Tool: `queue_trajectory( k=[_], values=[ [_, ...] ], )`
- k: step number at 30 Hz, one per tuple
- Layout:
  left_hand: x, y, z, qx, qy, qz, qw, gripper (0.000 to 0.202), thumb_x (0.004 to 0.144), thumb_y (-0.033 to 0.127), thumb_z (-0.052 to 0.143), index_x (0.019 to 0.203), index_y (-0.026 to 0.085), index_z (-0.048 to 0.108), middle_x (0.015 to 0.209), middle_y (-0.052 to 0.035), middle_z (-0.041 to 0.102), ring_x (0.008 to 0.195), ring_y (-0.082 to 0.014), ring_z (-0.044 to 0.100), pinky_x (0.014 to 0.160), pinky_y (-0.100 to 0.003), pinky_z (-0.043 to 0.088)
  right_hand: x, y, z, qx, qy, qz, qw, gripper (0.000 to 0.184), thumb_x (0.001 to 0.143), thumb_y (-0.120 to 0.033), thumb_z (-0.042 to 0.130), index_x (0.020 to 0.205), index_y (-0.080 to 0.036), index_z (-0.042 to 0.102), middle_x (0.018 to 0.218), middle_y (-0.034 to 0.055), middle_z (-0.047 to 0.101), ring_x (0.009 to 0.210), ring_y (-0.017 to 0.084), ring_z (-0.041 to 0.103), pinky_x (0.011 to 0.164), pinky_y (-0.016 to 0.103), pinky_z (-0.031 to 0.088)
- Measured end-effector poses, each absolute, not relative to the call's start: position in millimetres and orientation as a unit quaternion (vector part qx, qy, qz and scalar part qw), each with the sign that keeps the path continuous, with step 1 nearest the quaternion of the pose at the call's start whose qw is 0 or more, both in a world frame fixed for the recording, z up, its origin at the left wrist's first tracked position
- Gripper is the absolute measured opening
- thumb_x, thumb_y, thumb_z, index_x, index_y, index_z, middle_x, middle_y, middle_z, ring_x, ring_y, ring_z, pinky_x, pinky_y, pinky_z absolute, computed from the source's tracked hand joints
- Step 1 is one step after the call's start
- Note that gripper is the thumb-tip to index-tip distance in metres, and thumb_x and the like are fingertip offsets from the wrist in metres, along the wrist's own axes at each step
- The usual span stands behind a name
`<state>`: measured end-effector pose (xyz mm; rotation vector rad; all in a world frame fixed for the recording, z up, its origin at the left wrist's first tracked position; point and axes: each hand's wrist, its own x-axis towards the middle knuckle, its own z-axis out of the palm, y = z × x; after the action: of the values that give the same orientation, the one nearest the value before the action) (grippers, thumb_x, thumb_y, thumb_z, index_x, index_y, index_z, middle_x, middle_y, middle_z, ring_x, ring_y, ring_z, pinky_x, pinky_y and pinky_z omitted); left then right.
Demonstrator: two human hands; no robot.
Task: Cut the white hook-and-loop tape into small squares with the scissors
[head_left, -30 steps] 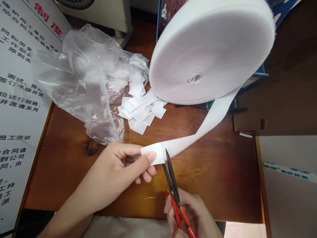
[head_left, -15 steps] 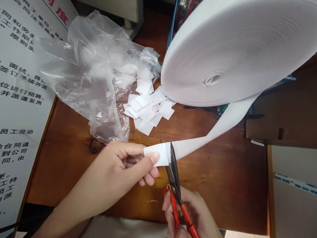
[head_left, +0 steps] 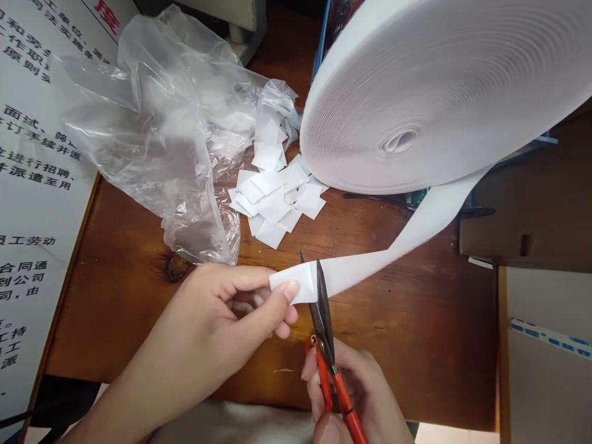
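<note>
At the far left, a white printed sign with dark characters is seen along the edge of a brown wooden table. Just right of it, a crumpled clear plastic bag is spread over the far part of the table. Nearer the viewer, the left hand is stretched in from the lower left. The free end of a white tape strip is pinched between its thumb and forefinger, just above the wood.

Beyond that hand, beside the bag's edge, small white cut squares are heaped in a loose pile. Just right of the pinching fingertips, the strip is crossed by the dark blades of red-handled snips. The blades are pointed away from the viewer, with the strip caught between them. The handles are clasped firmly in the right hand at the bottom edge.

From the blades, the strip is carried up and to the right to a large white tape roll, which is tilted on edge at the far right. A brown cardboard box is seen past it on the right.
</note>
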<state>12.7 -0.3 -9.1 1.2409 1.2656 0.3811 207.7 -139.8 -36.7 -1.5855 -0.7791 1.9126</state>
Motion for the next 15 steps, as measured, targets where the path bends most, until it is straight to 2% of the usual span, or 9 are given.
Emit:
queue_trajectory(
  k=[6, 12, 15],
  values=[
    [15, -1, -9, 0.532, 0.549, 0.161, 0.625, 0.034, 0.103, 0.043, 0.072, 0.074, 0.028, 0.084, 0.068, 0.0038, 0.080, 0.060, -0.0100, 0.074, 0.058, -0.011, 0.058, 204, -152, -55, -0.601, -0.274, 0.692, 0.290, 0.063, 0.095, -0.086, 0.070, 0.095, -0.023, 0.072, 0.067, 0.0000, 0.055, 0.060, 0.015, 0.044, 0.060, 0.031, 0.035],
    [13, -2, -10, 0.531, 0.547, 0.160, 0.628, 0.033, 0.102, 0.042, 0.073, 0.074, 0.028, 0.083, 0.067, 0.0052, 0.079, 0.060, -0.0089, 0.073, 0.057, -0.009, 0.055, 207, -159, -58, -0.592, -0.275, 0.695, 0.302, 0.062, 0.088, -0.083, 0.081, 0.100, -0.022, 0.074, 0.069, 0.0005, 0.056, 0.064, 0.016, 0.047, 0.058, 0.027, 0.039],
    [11, -3, -10, 0.543, 0.543, 0.158, 0.621, 0.034, 0.103, 0.041, 0.071, 0.075, 0.028, 0.084, 0.067, 0.0054, 0.080, 0.059, -0.0083, 0.073, 0.057, -0.009, 0.054, 208, -159, -59, -0.593, -0.248, 0.708, 0.294, 0.057, 0.091, -0.079, 0.081, 0.098, -0.022, 0.075, 0.068, 0.0008, 0.055, 0.065, 0.016, 0.045, 0.056, 0.026, 0.038]
  ],
)
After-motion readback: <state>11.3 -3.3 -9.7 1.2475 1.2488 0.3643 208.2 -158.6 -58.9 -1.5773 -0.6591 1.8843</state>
